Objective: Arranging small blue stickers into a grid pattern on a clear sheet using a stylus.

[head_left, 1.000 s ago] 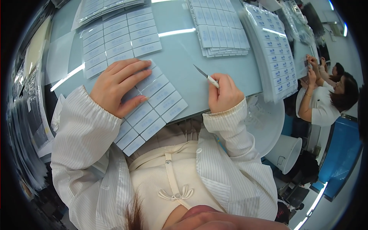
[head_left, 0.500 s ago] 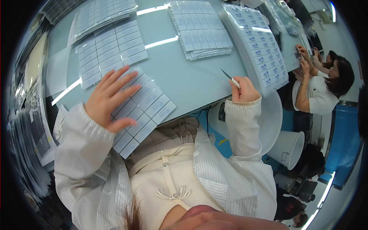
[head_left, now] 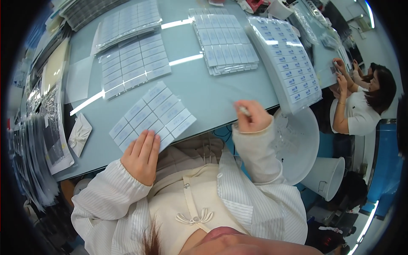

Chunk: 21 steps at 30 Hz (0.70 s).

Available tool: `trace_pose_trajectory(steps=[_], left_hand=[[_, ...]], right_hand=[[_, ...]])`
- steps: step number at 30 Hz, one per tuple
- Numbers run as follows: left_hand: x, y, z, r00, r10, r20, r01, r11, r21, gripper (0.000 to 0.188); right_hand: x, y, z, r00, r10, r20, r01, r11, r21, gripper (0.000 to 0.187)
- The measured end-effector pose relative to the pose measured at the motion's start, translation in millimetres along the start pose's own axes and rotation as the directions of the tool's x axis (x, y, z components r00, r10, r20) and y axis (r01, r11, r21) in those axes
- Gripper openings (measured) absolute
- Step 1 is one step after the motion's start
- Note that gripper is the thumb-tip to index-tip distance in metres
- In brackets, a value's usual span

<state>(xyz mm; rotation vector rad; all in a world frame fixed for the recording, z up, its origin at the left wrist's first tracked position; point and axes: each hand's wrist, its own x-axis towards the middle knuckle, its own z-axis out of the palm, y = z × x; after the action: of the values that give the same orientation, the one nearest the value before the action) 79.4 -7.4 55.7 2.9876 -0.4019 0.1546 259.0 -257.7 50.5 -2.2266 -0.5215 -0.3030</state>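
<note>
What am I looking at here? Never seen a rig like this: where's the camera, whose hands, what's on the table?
No machine: these are a person's bare hands. The view comes from the left of two fisheye cameras worn on their head, looking down, so straight edges bend. The left hand has its fingers on a sheet of pale labels near the table edge; its thumb is hidden, so I can't tell whether it grips. The right hand holds a small pale-handled tool, its tip blurred. Further back on the table are more label sheets, including a middle stack and a thick right-hand stack.
</note>
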Motion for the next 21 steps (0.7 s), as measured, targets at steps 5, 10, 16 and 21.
trace_pose_trajectory(steps=[5, 10, 16, 21], left_hand=[[8.9, -9.6, -61.9, 0.98, -0.115, -0.164, 0.098, 0.989, -0.112, 0.026], [43.5, -70.7, -122.6, 0.938, -0.07, -0.341, 0.043, 0.995, -0.086, 0.014], [168.5, -118.5, -138.0, 0.849, 0.449, -0.28, -0.4, 0.891, 0.217, 0.013], [269.8, -127.4, -106.0, 0.731, 0.402, -0.552, -0.5, 0.865, -0.032, 0.021]], right_hand=[[4.3, 5.3, 25.2, 0.963, -0.244, 0.111, 0.236, 0.968, 0.086, 0.007], [9.1, 9.9, 28.1, 0.925, -0.373, 0.08, 0.358, 0.921, 0.156, 0.009], [12.6, 6.2, 22.1, 0.828, -0.541, 0.147, 0.529, 0.841, 0.116, 0.013], [13.4, 9.0, 22.5, 0.827, -0.548, 0.123, 0.544, 0.836, 0.065, 0.013]])
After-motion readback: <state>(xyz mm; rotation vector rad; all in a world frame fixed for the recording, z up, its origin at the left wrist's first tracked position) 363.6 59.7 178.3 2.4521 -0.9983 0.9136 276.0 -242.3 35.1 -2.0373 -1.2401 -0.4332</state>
